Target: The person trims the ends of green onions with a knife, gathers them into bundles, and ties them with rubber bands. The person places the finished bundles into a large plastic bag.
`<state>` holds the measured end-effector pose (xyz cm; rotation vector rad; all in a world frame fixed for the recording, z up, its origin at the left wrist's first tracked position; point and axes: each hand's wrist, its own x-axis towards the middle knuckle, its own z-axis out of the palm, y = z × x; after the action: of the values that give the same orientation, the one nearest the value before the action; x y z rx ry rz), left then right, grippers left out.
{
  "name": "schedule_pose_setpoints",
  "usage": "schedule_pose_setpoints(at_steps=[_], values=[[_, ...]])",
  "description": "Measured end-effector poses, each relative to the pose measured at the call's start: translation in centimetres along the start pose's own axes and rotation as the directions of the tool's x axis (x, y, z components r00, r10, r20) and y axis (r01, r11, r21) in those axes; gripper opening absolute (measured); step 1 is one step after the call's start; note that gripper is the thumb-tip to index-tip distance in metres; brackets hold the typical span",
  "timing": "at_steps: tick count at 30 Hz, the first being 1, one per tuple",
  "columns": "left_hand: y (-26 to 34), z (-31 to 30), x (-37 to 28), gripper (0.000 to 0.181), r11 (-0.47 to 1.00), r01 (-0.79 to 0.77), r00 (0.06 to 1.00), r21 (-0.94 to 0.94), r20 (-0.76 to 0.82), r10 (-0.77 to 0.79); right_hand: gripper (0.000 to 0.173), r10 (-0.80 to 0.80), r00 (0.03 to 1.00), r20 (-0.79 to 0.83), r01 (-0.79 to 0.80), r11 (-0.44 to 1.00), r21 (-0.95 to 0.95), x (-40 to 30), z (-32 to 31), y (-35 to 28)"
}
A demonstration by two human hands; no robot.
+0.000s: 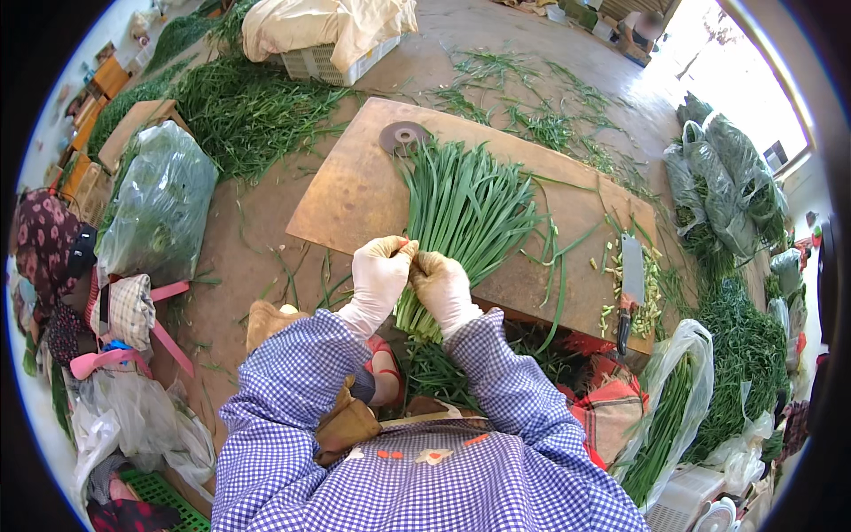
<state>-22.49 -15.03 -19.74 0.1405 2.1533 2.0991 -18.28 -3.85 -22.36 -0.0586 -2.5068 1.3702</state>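
Note:
A thick bunch of green leafy stalks (469,206), which look like garlic chives, lies across a worn wooden board (352,179). Its leaf ends fan out away from me, and its pale cut ends (417,319) hang over the near edge. Both my hands wear pale, stained gloves and meet over the stalks. My left hand (380,276) pinches a small bit of red tie (404,243) between thumb and fingers. Close against it, my right hand (442,282) rests on the bunch with curled fingers; whatever is between those fingertips is hidden.
A cleaver (631,279) lies among chopped stalk ends (647,292) at the board's right. A grey abrasive disc (403,137) sits at its far edge. Loose greens (246,113) cover the floor. Filled plastic bags (159,199) stand on both sides. A person (641,30) is far off.

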Motion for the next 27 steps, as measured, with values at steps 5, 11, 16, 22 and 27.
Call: schedule_pose_setpoints(at_steps=[5,11,16,22,27], values=[[-0.1,-0.3,0.7,0.012,0.994,-0.101,0.994,-0.034,-0.04,0.1,0.023,0.26,0.931,0.257,-0.355,0.475,0.805,-0.6,-4.8,0.3],[-2.4,1.8,1.4,0.129,0.928,0.099,0.852,0.358,0.451,-0.265,0.025,0.278,0.924,0.263,-0.346,0.312,0.885,-2.8,-7.0,3.5],[-2.4,4.4,-0.3,0.15,0.829,-0.015,0.848,0.559,0.446,-0.286,0.022,0.365,0.93,0.047,-0.251,0.538,0.805,-3.4,-8.8,3.9],[-1.9,7.9,-2.9,0.141,0.638,-0.092,0.912,0.765,0.323,-0.254,0.018,0.195,0.978,0.077,-0.194,0.702,0.685,-3.9,-6.3,3.6],[-2.4,7.9,-4.0,0.133,0.696,-0.054,0.913,0.716,0.317,-0.256,0.041,-0.335,0.941,0.049,-0.015,0.101,0.995,-3.2,0.0,-0.5]])
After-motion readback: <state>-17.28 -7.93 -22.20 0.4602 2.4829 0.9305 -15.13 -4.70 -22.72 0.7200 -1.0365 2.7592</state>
